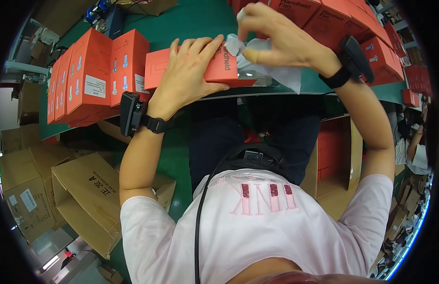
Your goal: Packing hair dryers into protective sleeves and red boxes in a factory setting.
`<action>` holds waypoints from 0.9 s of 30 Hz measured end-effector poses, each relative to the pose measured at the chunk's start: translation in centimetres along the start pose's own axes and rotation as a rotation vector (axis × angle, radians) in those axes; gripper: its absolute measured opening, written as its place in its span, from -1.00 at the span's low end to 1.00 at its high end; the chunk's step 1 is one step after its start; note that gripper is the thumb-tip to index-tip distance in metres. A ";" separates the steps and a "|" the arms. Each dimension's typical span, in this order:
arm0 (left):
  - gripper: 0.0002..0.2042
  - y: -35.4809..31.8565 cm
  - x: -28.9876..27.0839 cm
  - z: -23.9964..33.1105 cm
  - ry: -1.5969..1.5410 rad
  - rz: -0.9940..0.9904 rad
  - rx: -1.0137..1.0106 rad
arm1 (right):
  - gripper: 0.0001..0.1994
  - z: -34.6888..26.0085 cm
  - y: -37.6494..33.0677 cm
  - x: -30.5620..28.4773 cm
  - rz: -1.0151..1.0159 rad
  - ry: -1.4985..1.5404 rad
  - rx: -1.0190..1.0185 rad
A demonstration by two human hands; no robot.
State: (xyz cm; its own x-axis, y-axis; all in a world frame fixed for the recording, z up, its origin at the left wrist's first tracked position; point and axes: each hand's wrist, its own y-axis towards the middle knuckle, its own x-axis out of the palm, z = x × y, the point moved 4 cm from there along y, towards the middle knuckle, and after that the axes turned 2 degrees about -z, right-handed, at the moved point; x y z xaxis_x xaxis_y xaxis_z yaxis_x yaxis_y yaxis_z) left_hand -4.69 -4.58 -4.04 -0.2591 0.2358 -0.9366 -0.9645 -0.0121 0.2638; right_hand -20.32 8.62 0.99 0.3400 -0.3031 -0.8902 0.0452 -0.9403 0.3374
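An orange-red carton [155, 70] lies on its side at the near edge of the green table. Across its top rests my left hand [191, 66], fingers over the far side and thumb along the near side, gripping it. My right hand [271, 40] is at the carton's right end, fingers bent and slightly blurred. Thin white plastic film [285, 75], seemingly a bag, lies under that hand, and part of it shows by the thumb and index fingertip. Something clear and shiny [257, 75] sticks out past the carton's right end; its kind is unclear.
Several similar cartons [89, 71] stand upright at left, and more are stacked [333, 19] at the far right. An open brown cardboard box [87, 194] sits below the table at left. Another brown box [354, 156], with orange-red cartons inside, is at right. A black cable [198, 227] hangs down my shirt.
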 end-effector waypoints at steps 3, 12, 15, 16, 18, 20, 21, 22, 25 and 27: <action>0.00 0.3 0.0 0.5 -0.033 -0.005 0.003 | -0.60 2.2 0.1 1.2 0.253 0.218 0.189; 0.06 0.1 -0.3 0.5 0.011 -0.016 0.070 | -0.60 -1.5 -4.3 -0.5 0.134 -0.225 0.340; 0.09 0.7 -0.4 0.7 -0.165 0.005 0.008 | -0.46 -1.6 -9.7 -0.9 -0.081 0.059 0.812; 0.09 1.0 -0.5 1.3 -0.136 0.053 0.034 | -0.42 -2.0 -10.7 -0.4 -0.020 0.280 0.758; 0.09 2.0 -0.6 3.0 -0.115 0.118 0.084 | -0.36 -3.3 -11.8 -2.1 0.135 0.373 0.605; 0.09 2.7 -2.2 4.9 -0.269 0.325 0.086 | -0.28 -5.5 -11.4 -5.9 0.322 0.212 0.382; 0.12 3.4 -3.0 5.8 -0.367 0.415 0.119 | -0.27 -7.3 -10.6 -8.1 0.356 0.095 0.306; 0.12 3.9 -2.9 6.7 -0.364 0.428 0.133 | -0.26 -8.9 -9.8 -10.0 0.387 -0.022 0.224; 0.23 4.5 -1.6 7.5 -0.768 0.549 0.134 | -0.40 -10.5 -7.9 -13.3 0.314 -0.402 -0.022; 0.29 5.2 -0.1 8.0 -0.957 0.557 0.174 | -0.46 -9.2 -7.2 -12.2 0.108 -0.277 0.034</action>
State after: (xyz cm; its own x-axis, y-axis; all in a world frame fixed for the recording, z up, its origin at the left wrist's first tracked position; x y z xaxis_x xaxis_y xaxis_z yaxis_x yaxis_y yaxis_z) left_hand -9.30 3.13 -0.67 -0.4343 0.8907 -0.1340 -0.6865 -0.2310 0.6895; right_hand -16.13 20.52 12.24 0.0715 -0.4280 -0.9009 -0.0109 -0.9035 0.4284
